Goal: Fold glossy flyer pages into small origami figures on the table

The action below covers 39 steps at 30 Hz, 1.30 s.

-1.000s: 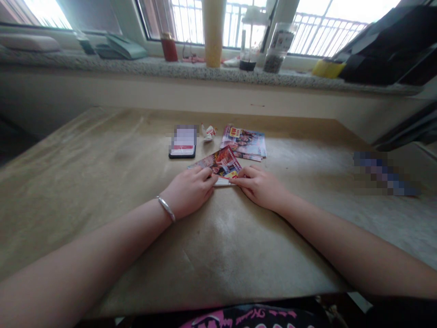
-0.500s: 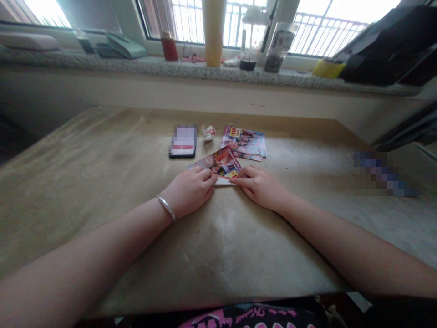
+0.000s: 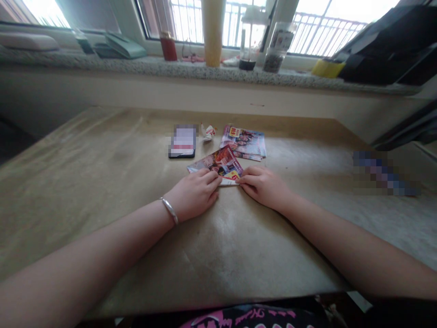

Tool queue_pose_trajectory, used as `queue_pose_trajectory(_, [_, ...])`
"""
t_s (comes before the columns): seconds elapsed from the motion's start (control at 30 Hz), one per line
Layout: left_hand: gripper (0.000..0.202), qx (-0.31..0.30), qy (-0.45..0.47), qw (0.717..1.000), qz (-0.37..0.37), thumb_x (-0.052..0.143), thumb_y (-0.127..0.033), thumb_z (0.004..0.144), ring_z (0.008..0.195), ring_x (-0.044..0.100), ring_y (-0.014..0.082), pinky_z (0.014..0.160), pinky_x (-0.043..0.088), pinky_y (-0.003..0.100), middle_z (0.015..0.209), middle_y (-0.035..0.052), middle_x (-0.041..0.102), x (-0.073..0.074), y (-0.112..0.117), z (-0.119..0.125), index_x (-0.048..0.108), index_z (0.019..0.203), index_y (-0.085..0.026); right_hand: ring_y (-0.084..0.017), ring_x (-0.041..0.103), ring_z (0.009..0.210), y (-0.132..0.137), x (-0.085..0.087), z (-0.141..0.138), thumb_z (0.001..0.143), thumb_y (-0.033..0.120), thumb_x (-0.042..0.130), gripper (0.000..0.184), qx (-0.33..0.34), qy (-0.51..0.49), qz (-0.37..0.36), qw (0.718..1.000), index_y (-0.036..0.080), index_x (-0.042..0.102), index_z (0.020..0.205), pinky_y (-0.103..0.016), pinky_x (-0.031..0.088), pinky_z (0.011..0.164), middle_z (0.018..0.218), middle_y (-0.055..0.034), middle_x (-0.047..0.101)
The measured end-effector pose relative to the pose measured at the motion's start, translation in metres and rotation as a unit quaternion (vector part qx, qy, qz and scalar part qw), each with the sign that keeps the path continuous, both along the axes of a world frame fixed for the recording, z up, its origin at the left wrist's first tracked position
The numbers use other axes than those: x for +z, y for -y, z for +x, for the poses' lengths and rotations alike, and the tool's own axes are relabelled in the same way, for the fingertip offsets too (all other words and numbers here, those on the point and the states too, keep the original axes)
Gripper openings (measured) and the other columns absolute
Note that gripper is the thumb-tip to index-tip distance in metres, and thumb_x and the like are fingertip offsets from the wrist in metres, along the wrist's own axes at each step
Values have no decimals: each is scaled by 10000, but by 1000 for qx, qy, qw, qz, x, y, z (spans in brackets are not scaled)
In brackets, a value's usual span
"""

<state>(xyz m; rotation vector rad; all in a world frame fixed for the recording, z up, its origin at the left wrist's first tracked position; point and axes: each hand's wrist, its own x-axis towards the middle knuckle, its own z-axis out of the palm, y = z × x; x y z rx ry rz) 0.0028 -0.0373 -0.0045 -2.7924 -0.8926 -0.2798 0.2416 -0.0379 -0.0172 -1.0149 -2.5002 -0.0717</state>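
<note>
A colourful printed leaflet (image 3: 223,159) lies slanted on the table, its near edge folded over into a narrow white strip. My left hand (image 3: 196,191), with a silver bangle at the wrist, has its fingers bent over the near left part of that edge; the thumb is mostly hidden. At the near right corner, my right hand (image 3: 262,187) pinches the leaflet between thumb and fingers. Just behind it rests a small stack of similar leaflets (image 3: 247,141), partly covered by the leaflet's far corner.
A phone (image 3: 184,139) with a blurred screen and a crumpled paper scrap (image 3: 209,133) lie beyond my left hand. Far right on the table (image 3: 218,255) is a blurred bluish item (image 3: 385,175). Bottles and boxes line the stone windowsill (image 3: 191,68) behind.
My left hand has slid a little to the right along the folded edge. My right fingers have drawn back slightly toward the right corner, still on the leaflet.
</note>
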Motion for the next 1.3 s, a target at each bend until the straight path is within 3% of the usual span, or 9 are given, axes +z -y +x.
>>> queue_pose_trajectory(0.27, [444, -4, -12, 999, -37, 435, -400, 937, 1032, 507, 259, 925, 453, 410, 1117, 115, 579, 1, -1, -1, 500, 1313, -174, -194, 588, 835, -2, 0, 1, 887, 184, 515, 200, 8, 8, -6, 1000, 169, 714, 897, -316, 486, 782, 879, -79, 667])
queue_pose_trajectory(0.67, [414, 10, 9, 999, -53, 456, -408, 916, 1048, 492, 262, 943, 433, 430, 1138, 106, 550, 0, -3, 0, 528, 1286, -235, -193, 621, 805, -1, 4, 8, 817, 126, 550, 142, -50, 3, -58, 997, 157, 669, 888, -296, 477, 734, 855, -72, 685])
queue_pose_trajectory(0.97, [392, -2, 19, 999, -44, 453, -369, 917, 1144, 481, 271, 1004, 401, 449, 1221, 94, 562, -1, -2, 3, 545, 1261, -205, -180, 601, 836, -3, 3, 9, 853, 110, 495, 249, 27, -5, -43, 999, 191, 696, 975, -305, 479, 775, 907, -72, 670])
queue_pose_trajectory(1.3, [443, -29, -1, 998, -48, 433, -382, 933, 1077, 505, 262, 971, 428, 420, 1178, 110, 586, 1, -3, 4, 497, 1313, -163, -182, 597, 892, -5, 1, 9, 836, 81, 488, 266, 42, -29, -48, 998, 194, 699, 951, -337, 492, 824, 946, -80, 658])
